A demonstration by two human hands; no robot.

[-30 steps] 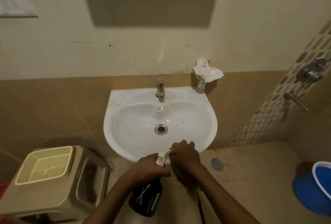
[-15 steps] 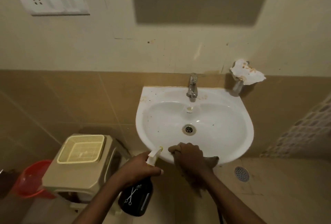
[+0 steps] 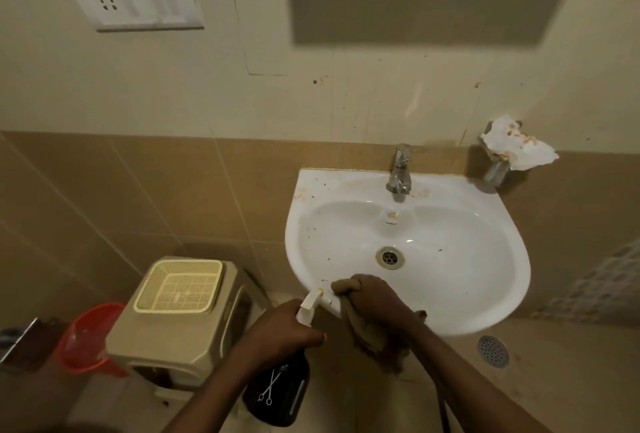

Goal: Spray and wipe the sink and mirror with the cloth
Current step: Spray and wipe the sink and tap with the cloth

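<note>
White sink (image 3: 485, 280) basin lies just ahead of both hands: right hand (image 3: 375, 304) grasps cloth (image 3: 363, 330) on its near rim, left hand (image 3: 280, 332) grips spray bottle (image 3: 277, 394), nozzle aimed at it.

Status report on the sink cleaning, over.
Left hand grips spray bottle, nozzle at sink front rim. Right hand holds cloth on that rim. Basin speckled with dirt. Nothing in the way.

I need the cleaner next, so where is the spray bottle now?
In the head view, the black plastic spray bottle hangs low at centre, held by the left hand, just below the white ceramic sink's front rim.
</note>
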